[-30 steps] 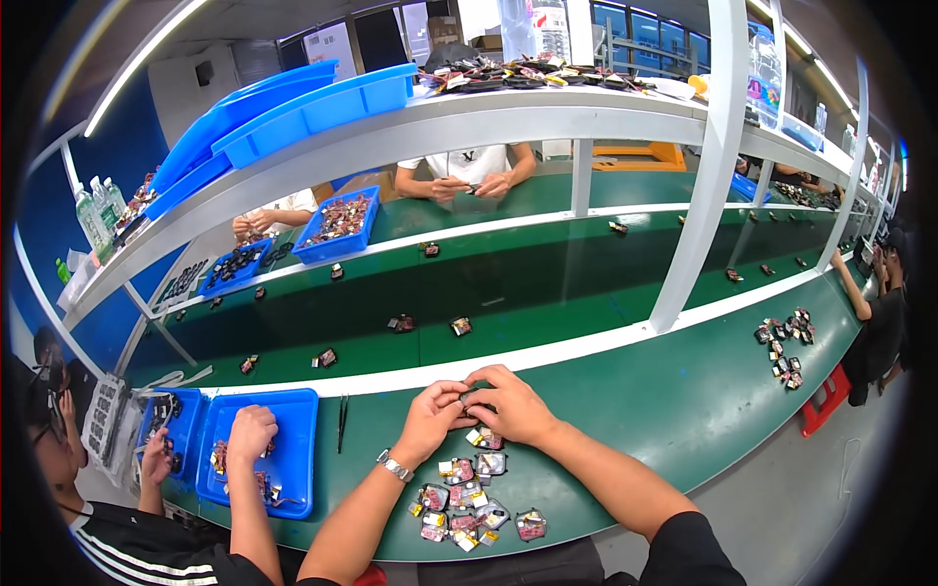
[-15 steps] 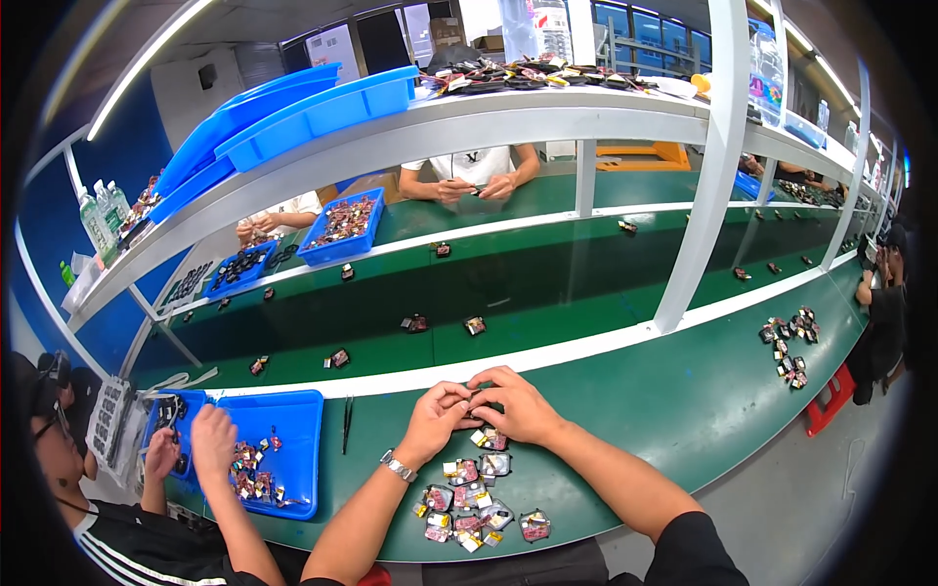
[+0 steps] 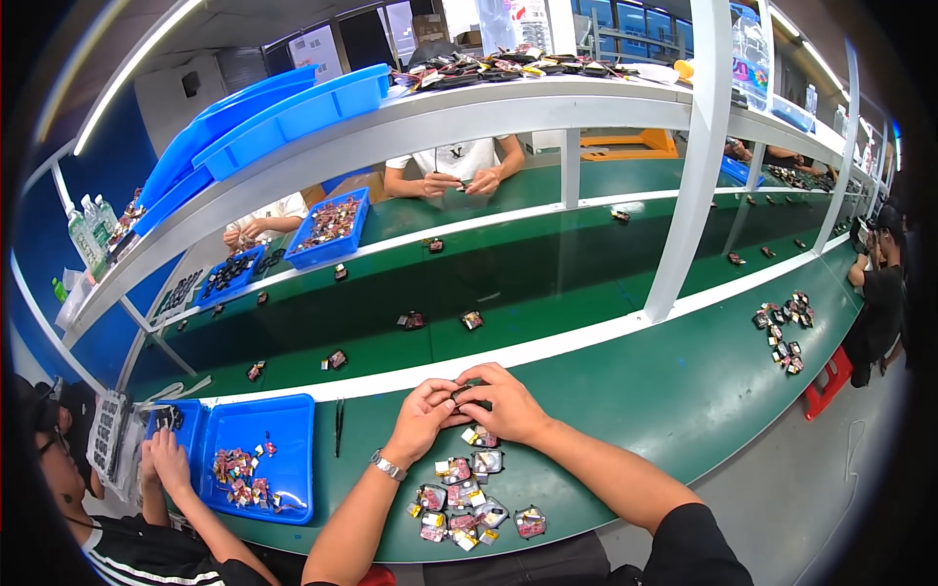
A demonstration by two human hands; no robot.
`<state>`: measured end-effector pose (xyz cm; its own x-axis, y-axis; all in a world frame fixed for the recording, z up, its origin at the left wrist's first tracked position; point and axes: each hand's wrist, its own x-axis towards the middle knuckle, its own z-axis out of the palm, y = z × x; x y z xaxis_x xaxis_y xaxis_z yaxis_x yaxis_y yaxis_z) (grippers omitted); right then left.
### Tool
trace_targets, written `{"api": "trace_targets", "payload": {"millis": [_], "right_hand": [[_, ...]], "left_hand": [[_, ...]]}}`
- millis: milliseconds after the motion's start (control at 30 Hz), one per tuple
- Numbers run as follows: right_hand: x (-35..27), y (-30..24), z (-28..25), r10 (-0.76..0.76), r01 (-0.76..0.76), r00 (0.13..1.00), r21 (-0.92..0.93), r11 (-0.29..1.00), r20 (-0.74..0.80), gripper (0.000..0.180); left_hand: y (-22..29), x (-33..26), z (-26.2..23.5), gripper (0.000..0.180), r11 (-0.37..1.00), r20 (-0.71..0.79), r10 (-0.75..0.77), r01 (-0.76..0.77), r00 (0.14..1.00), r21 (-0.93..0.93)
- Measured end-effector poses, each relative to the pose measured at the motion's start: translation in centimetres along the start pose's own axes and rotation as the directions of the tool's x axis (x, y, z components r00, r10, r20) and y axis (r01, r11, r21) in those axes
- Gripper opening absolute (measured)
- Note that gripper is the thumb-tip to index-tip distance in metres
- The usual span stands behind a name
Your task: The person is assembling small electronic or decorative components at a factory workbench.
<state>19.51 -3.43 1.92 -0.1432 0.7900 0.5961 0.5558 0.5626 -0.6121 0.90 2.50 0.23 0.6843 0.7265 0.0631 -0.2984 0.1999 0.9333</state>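
My left hand (image 3: 422, 420) and my right hand (image 3: 501, 403) meet above the green bench. Their fingers are closed round a small black electronic casing (image 3: 460, 394), mostly hidden by the fingertips. Just below the hands lies a cluster of open black casings (image 3: 462, 495) with dark red circuit boards and white-and-yellow battery packs. One such casing (image 3: 530, 522) sits apart on the right of that cluster. Left of my left wrist, a pair of dark tweezers (image 3: 339, 428) rests on the bench.
A blue tray (image 3: 308, 459) with loose circuit boards stands at left, beside a co-worker's hands (image 3: 166, 459). Small units dot the green belt (image 3: 528, 332) beyond a white rail. A white post (image 3: 689, 186) carries the overhead shelf. More casings (image 3: 785, 330) lie at right.
The co-worker's hand has drawn back from over the blue tray and joined the other at the left. My hands stay together round the casing, their fingers shifting slightly.
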Motion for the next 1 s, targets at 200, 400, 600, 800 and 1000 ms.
{"api": "trace_targets", "payload": {"millis": [200, 400, 600, 800, 1000], "right_hand": [[-0.1, 0.0, -0.1, 0.03, -0.03, 1.0, 0.01, 0.999, 0.001, 0.015], [0.0, -0.4, 0.7, 0.047, -0.047, 0.998, 0.013, 0.999, -0.037, 0.017], [0.3, -1.0, 0.3, -0.049, 0.043, 0.995, -0.071, 0.997, -0.084, 0.019], [-0.1, -0.9, 0.5, -0.021, 0.012, 0.993, -0.075, 0.997, -0.12, 0.019], [0.0, -0.6, 1.3, 0.036, -0.036, 0.992, -0.001, 0.999, -0.12, 0.016]], "left_hand": [[0.1, 0.0, 0.2, 0.022, 1.0, 0.011, -0.005, 0.006, 1.0, -0.016], [0.2, -0.1, 0.1, 0.022, 1.0, -0.02, -0.006, 0.006, 1.0, 0.003], [0.3, -0.1, -0.2, 0.021, 1.0, -0.043, 0.021, -0.022, 0.999, -0.021], [-0.1, -0.1, -0.3, 0.022, 0.997, -0.021, 0.031, -0.032, 0.999, -0.065], [-0.2, 0.1, -0.2, 0.021, 1.0, -0.068, 0.018, -0.018, 0.998, -0.009]]}}
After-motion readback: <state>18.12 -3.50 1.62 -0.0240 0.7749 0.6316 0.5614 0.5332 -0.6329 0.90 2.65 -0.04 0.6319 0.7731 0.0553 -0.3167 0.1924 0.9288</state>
